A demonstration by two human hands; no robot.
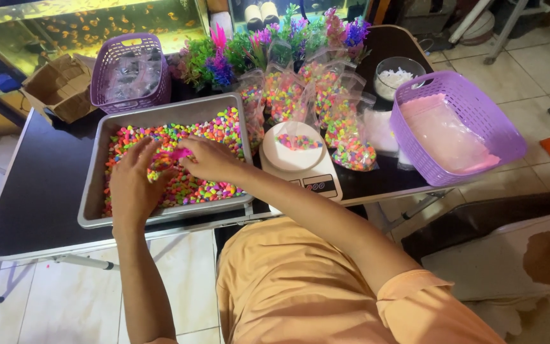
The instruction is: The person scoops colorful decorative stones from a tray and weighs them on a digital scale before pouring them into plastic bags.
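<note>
Gravel, bright and many-coloured, fills a grey metal tray on the black table, with filled bags of it and a white scale just beside the tray on the right. A purple basket at the table's right end overhangs the edge and could tip if knocked. Both hands work in the tray: the left hand lies spread over the stones, fingers loosely open, and the right hand has its fingers closed on a small pink thing, perhaps a scoop; I cannot tell. Heaped stones near the rim could scatter onto the floor if the hands sweep too briskly.
</note>
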